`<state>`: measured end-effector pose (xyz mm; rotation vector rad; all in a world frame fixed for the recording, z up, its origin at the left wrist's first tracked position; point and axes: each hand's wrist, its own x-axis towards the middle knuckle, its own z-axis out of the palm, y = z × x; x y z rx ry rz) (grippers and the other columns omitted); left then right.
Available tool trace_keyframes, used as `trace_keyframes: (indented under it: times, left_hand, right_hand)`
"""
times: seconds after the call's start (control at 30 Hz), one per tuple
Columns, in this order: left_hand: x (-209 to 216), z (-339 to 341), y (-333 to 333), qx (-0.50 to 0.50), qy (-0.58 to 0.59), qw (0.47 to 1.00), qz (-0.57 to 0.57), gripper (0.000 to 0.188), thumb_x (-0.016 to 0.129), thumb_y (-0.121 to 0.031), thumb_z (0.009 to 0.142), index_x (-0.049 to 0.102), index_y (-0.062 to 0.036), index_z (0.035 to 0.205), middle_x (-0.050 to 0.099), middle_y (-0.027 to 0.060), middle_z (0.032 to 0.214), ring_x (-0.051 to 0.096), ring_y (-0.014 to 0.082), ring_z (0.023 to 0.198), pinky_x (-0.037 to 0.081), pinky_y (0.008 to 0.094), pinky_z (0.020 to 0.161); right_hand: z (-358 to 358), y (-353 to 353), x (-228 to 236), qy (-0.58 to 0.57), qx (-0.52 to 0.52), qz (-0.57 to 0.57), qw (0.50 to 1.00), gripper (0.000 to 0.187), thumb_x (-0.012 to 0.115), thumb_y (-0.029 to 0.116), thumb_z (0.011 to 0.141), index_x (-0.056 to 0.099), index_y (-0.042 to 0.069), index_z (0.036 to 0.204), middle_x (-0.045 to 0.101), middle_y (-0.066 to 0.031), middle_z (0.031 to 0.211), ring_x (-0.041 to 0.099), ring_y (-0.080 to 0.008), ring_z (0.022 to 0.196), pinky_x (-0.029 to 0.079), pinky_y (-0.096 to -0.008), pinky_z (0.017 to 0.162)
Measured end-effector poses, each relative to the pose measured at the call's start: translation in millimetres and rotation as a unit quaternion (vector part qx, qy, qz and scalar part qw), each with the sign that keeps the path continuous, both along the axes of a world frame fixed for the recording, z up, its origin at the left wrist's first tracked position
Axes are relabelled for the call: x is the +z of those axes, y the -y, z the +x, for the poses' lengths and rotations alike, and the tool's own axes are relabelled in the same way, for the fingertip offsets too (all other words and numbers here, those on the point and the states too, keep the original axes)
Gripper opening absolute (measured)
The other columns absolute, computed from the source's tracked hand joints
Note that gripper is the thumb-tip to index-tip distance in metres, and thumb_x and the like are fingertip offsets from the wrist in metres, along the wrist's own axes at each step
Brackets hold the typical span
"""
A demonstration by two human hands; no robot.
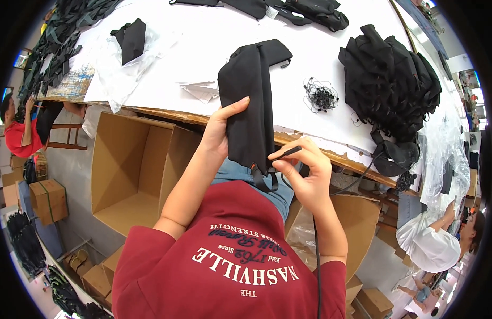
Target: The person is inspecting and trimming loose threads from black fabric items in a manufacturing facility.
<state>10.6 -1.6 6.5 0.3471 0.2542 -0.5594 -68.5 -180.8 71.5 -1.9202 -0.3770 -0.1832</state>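
A long black fabric bag [246, 101] hangs over the table's near edge, its upper end lying on the white surface. My left hand [223, 125] grips its left side, the thumb on top and the fingers behind it. At the bag's lower end are a small orange tab [253, 166] and a black strap loop [264, 185]. My right hand [312, 173] pinches a slim black stick-like piece [289, 153] close to the bag's lower right corner. Whether that piece is joined to the bag, I cannot tell.
On the white table [187, 53] lie a tangle of thin black cords [321, 97], a heap of black bags [389, 80] and a clear plastic bag [124, 74]. Open cardboard boxes [124, 165] stand below the edge. Other people sit at left [24, 127] and right [434, 239].
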Motion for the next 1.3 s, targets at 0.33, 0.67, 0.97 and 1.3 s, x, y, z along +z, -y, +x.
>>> trace_keyframes:
  times: [0.33, 0.67, 0.97, 1.3]
  left_hand:
    - [20, -8, 0, 0.065, 0.079, 0.989, 0.111, 0.032, 0.063, -0.008, 0.082, 0.054, -0.0009, 0.112, 0.063, 0.0088, 0.099, 0.064, 0.0175, 0.086, 0.054, 0.0300, 0.077]
    - [25, -9, -4, 0.121, 0.108, 0.970, 0.181, 0.034, 0.067, -0.005, 0.079, 0.056, -0.0001, 0.111, 0.063, 0.0081, 0.100, 0.063, 0.0179, 0.089, 0.052, 0.0298, 0.078]
    - [29, -34, 21, -0.009, 0.263, 0.918, 0.295, 0.041, 0.072, -0.002, 0.074, 0.058, 0.0005, 0.112, 0.063, 0.0067, 0.107, 0.058, 0.0125, 0.097, 0.047, 0.0279, 0.084]
    - [26, -40, 31, -0.018, 0.282, 0.924, 0.256, 0.041, 0.072, -0.003, 0.075, 0.057, 0.0020, 0.113, 0.063, 0.0075, 0.107, 0.058, 0.0127, 0.097, 0.046, 0.0280, 0.087]
  right_hand:
    - [-1, 2, -5, -0.105, -0.042, 0.084, 0.990, 0.017, 0.067, 0.011, 0.080, 0.059, 0.003, 0.094, 0.059, -0.0014, 0.074, 0.052, -0.0092, 0.066, 0.041, -0.0227, 0.057]
    - [-14, 18, -1, -0.191, 0.057, -0.077, 0.977, 0.013, 0.063, 0.011, 0.083, 0.055, 0.003, 0.089, 0.059, -0.0080, 0.084, 0.057, -0.0194, 0.072, 0.044, -0.0271, 0.064]
    - [8, 9, 18, 0.208, -0.130, -0.422, 0.873, 0.046, 0.054, 0.049, 0.084, 0.054, 0.032, 0.127, 0.035, -0.0071, 0.140, 0.028, -0.0308, 0.129, 0.017, -0.0472, 0.105]
    - [27, 23, 1, 0.187, -0.222, -0.429, 0.855, 0.038, 0.041, 0.043, 0.093, 0.059, 0.028, 0.122, 0.034, -0.0122, 0.142, 0.026, -0.0323, 0.131, 0.014, -0.0446, 0.106]
